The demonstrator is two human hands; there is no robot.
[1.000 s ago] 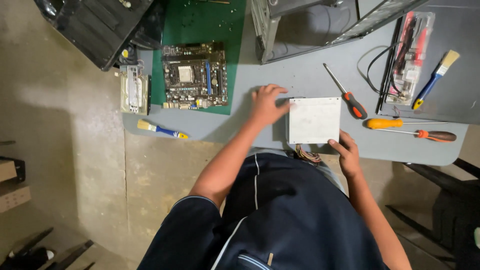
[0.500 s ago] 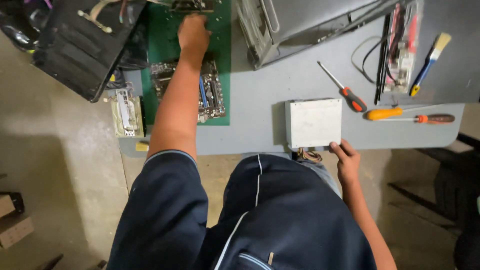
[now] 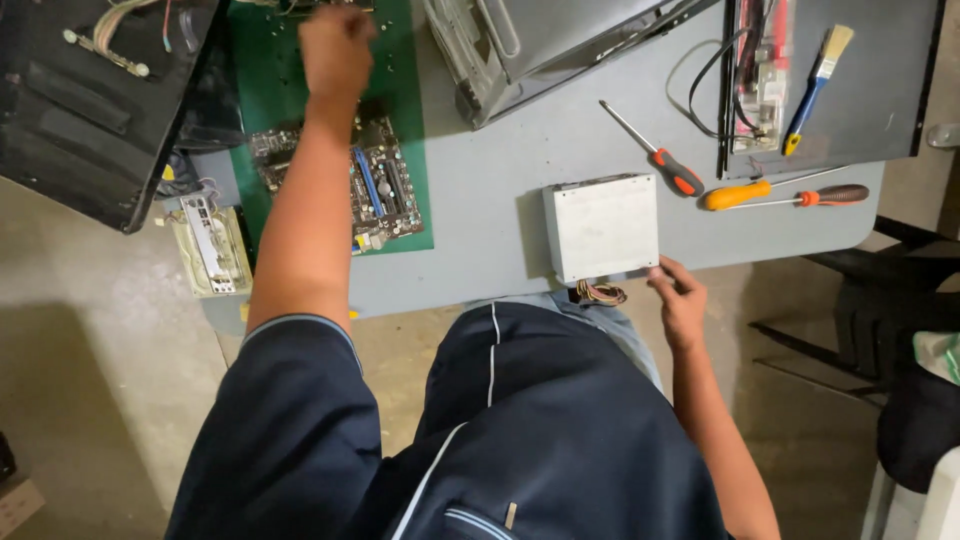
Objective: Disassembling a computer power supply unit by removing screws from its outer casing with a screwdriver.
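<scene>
Grey workbench over a bare concrete floor, seen from above my lap.
My left hand reaches far across the green mat, fingers curled at something I cannot make out; my right hand, fingers loosely spread, steadies the white rectangular metal drive box at the table edge. Reaching slowly should spare the dark circuit board beneath my forearm.

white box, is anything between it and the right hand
Nothing visible is. The right hand sits at the near right corner of the white box, fingertips at its edge, with no tool or cable between them. The screwdrivers lie farther back on the table, clear of that corner.
</scene>
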